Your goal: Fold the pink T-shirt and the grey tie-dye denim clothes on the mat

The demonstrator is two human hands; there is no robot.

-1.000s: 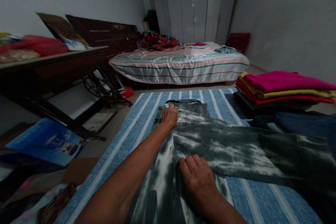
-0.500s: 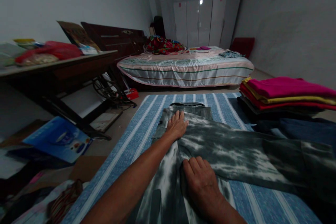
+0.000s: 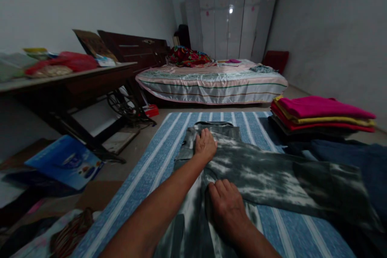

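A dark grey-green garment (image 3: 260,165) with whitish tie-dye patches lies spread on a blue and white striped sheet (image 3: 157,157). One long sleeve or leg of it stretches to the right; I cannot tell which. My left hand (image 3: 206,145) rests flat on its far part, fingers out and pointing away. Nearer to me, my right hand (image 3: 226,201) is curled closed at the garment's inner fold, gripping the cloth there. Its fingertips are hidden under the knuckles.
At right stands a folded clothes stack (image 3: 326,109), pink on top, beside dark blue clothing (image 3: 347,157). A treadle table (image 3: 75,76) and a blue box (image 3: 68,161) are at left. Beyond the sheet is a bed (image 3: 211,84), with a wardrobe (image 3: 222,28) behind it.
The view has tilted up slightly and shifted. Both hands keep nearly the same places on the garment, left flat and right closed. The garment lies much as before.
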